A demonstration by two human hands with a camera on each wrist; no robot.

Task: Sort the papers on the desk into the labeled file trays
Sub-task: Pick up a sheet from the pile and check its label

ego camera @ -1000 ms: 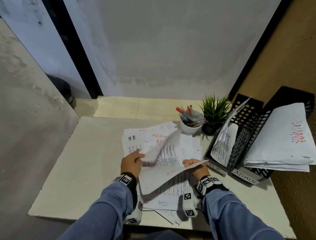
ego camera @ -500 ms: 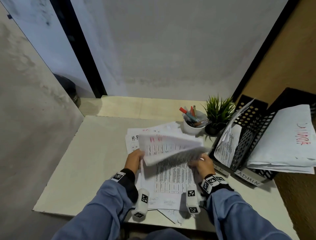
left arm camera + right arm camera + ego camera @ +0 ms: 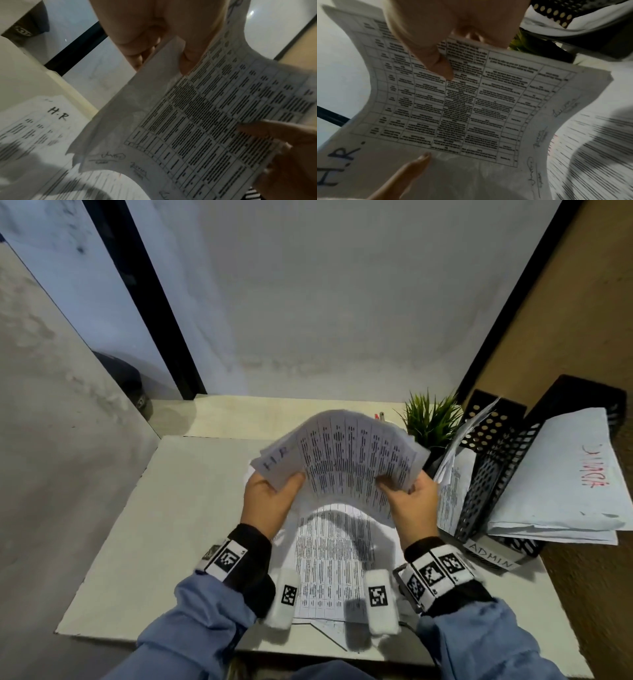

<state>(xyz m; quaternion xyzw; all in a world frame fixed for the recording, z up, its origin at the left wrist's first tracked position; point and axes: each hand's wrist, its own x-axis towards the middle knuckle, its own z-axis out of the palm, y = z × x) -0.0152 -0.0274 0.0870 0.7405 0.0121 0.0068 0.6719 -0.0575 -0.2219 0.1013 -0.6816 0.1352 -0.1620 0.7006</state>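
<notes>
Black file trays (image 3: 493,460) stand along the tabletop's (image 3: 164,525) right edge, the nearer labeled "ADMIN" (image 3: 490,556), just right of the right hand (image 3: 412,508), judged nearer for filing. A bowed sheet (image 3: 346,463), marked "H.R" (image 3: 335,166), is held above the tabletop's middle over loose papers (image 3: 329,563). It is pinched at its side edges by the left hand (image 3: 270,501) and the right.

Dim overhead light, soft shadows; wrist views blurred, edges warped
</notes>
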